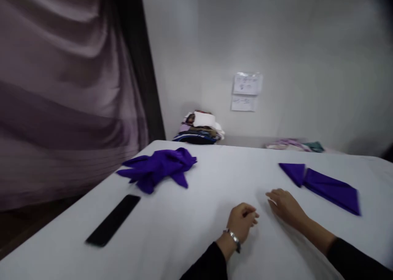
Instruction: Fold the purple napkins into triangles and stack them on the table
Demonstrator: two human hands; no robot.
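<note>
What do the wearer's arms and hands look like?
Grip: bare left hand, bare right hand, no gloves. Left sleeve and right sleeve plain black. Silver-coloured band on left wrist, bracelet or watch unclear; none visible on right.

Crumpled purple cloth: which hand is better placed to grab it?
Your left hand, probably: it is nearer the crumpled purple cloth and appears empty, while your right hand is closer to the folded purple cloth.
</note>
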